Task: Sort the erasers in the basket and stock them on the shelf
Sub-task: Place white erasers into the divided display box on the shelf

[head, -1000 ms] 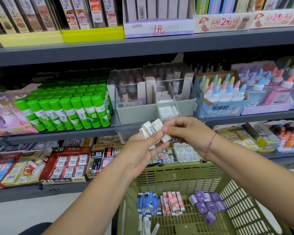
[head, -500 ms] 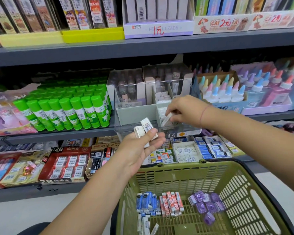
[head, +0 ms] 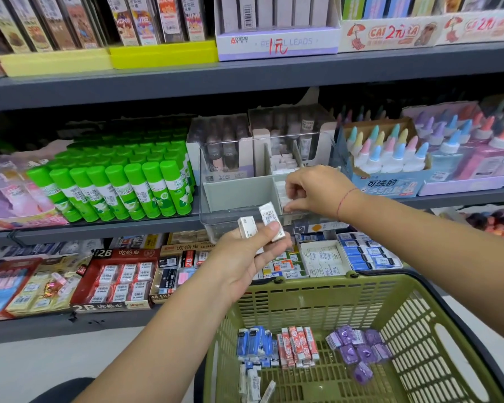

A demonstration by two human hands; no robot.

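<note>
Middle shelf [head: 157,82], grey painted metal. At its left end, green glue sticks [head: 122,193], smooth plastic cylinders with rounded caps, are standing in tight rows and leaning back. On the lower shelf beneath them a red cardboard 2B box [head: 117,277] is showing small white blocks through clear film.

The left hand [head: 245,257] is hovering in front of the middle shelf's front edge, palm up. Its fingers [head: 269,231] are closing narrowly round white erasers [head: 269,221], small rectangular blocks in glossy wrap, one carrying a printed barcode label. The thumb is pressing them against the fingertips.

Just behind, at the front edge of the middle shelf, a clear hard-plastic organiser tray [head: 213,228] with matte grey dividers is sitting. Its left compartment is showing only grey wall; the right compartment is holding stacked white blocks.

The right hand [head: 317,193] is reaching into that right compartment from above. Its fingers [head: 296,189] are curling narrow, tips down among the white blocks; cannot tell whether one is gripped.

Below, the basket [head: 419,330], olive perforated plastic with a slotted wall, is carrying erasers along its far side: blue-sleeved ones [head: 255,343] at left, red-sleeved ones [head: 297,346] in the middle, purple wrapped ones [head: 358,347] at right, and loose white ones [head: 252,379] nearer its left wall.

At the right end of the middle shelf, glue bottles [head: 390,152] with pastel cone caps are standing in a card box.
</note>
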